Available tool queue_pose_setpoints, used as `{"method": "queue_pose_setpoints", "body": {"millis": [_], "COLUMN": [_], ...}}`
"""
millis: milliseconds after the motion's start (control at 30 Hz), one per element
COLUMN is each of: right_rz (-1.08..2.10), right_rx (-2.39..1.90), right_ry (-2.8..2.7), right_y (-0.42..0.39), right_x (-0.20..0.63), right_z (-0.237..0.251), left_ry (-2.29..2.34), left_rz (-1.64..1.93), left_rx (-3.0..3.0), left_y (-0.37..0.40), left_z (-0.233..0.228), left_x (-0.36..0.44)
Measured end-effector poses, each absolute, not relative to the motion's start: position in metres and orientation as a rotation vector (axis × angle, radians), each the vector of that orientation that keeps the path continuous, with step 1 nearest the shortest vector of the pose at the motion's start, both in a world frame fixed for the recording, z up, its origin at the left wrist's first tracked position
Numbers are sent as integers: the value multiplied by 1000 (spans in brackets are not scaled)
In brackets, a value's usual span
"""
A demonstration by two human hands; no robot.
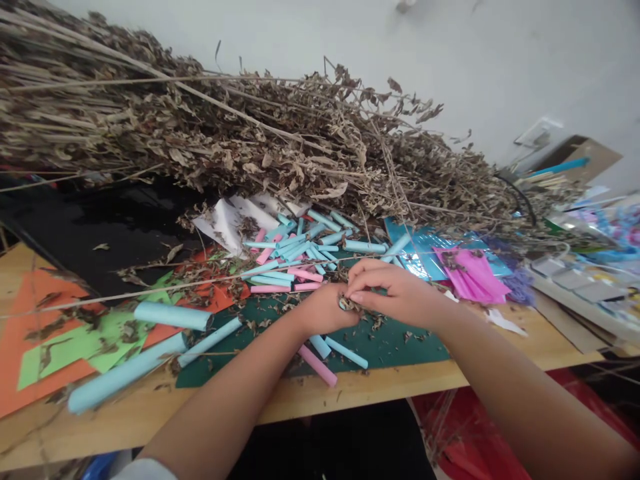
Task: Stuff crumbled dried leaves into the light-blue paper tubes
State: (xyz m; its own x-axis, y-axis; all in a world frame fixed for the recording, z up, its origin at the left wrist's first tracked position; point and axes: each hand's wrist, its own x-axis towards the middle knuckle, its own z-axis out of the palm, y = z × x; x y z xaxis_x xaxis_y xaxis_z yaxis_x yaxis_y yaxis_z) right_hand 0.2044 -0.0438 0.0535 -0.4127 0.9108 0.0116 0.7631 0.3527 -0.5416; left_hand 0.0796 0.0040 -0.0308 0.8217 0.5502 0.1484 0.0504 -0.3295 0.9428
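Observation:
My left hand (325, 311) and my right hand (395, 290) meet above the dark green cutting mat (395, 343). Between their fingertips sits a small clump of dried leaves (347, 305), pinched from both sides. Whether a paper roll lies inside the clump I cannot tell. Just under my left wrist lie a pink paper roll (319, 365) and two light blue rolls (346, 352). Behind my hands is a heap of several blue and pink paper rolls (300, 257). Crumbled leaf bits are scattered over the mat.
A big bundle of dried leafy stalks (225, 133) lies across the back of the wooden table (350, 390). Long blue paper tubes (173, 315) rest on orange and green paper sheets (75, 343) at left. Pink and blue sheets (473, 273) and a cluttered tray (575, 283) are at right.

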Motion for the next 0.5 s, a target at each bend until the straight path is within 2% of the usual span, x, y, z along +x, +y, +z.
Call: {"method": "queue_pose_setpoints", "body": {"millis": [267,500], "right_rz": [947,531], "right_rx": [-1846,-2243], "right_ry": [-2352,-2734], "right_y": [-23,-6], "right_x": [195,163], "right_z": [65,90], "left_ry": [504,511], "left_rz": [544,583], "left_rx": [1839,1868], "left_y": [3,3], "left_z": [-28,-25], "left_x": [80,78]}}
